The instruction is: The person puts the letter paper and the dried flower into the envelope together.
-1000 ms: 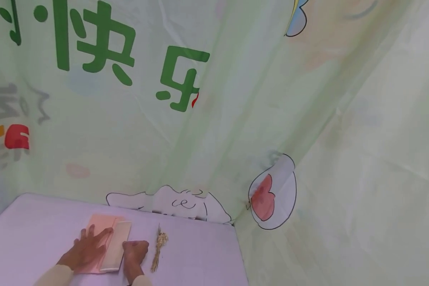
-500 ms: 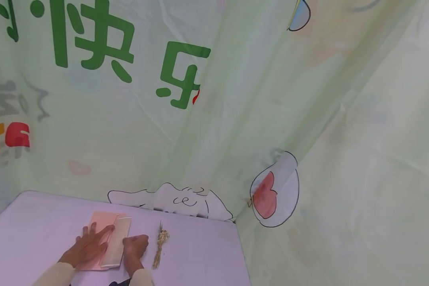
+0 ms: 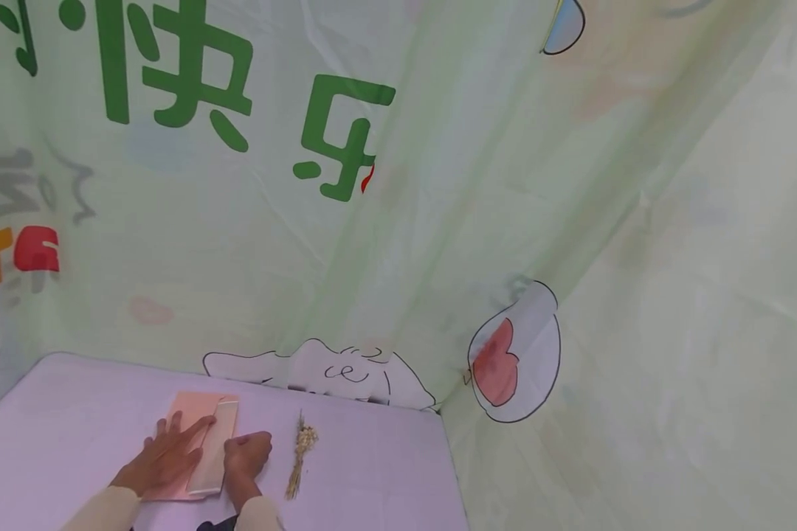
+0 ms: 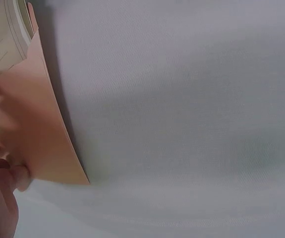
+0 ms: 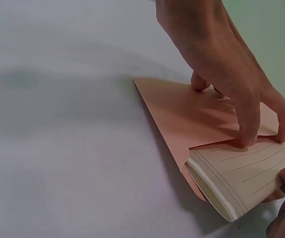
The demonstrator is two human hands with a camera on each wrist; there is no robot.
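Note:
A pink envelope [image 3: 195,404] lies on the table under my left hand [image 3: 166,459], whose fingers are spread across it. In the right wrist view, the thumb and a finger of that hand press at the envelope's open edge [image 5: 214,144]. A folded sheet of cream lined letter paper [image 5: 246,171] is partly inside the envelope, its outer part sticking out on the right. My right hand [image 3: 247,456] pinches the paper's outer edge, fingers curled and thumb on top. The inserted part of the paper is hidden by the envelope.
To the right of my right hand lies a small bunch of dried flowers [image 3: 299,461]. A pale lilac cloth [image 3: 372,472] covers the table. Printed fabric curtains [image 3: 239,258] hang behind the table and along its right side.
The letter paper has slid slightly left, deeper into the envelope, with my right hand moving along. My left hand stays spread on the envelope. The head view has shifted a little.

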